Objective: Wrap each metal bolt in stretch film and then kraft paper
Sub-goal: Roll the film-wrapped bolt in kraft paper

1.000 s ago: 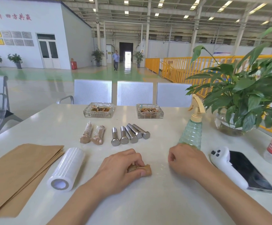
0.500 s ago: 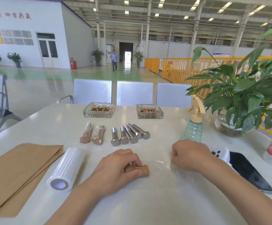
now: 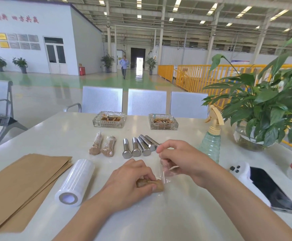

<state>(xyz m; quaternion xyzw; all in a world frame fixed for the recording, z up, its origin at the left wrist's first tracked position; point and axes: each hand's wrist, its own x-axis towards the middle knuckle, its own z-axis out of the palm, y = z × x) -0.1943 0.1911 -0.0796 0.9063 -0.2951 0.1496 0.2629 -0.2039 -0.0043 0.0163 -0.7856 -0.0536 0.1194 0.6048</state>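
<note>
Pinning the paper-wrapped bolt (image 3: pixel 150 184) on the counter (image 3: pixel 176 214) in your left hand's (image 3: pixel 129 181) closed grip, your right hand (image 3: pixel 181 160) pinches clingy, flimsy stretch film (image 3: pixel 165 171); hold its edge.

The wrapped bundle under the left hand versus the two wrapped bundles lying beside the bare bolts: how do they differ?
1. The bundle under the left hand is gripped by the left hand; the two finished bundles lie untouched.
2. The held bundle has loose clear film rising off it, pinched by the right hand; the finished ones have none loose.
3. It lies crosswise near the person; they point away, farther back.
All are brown.
</note>
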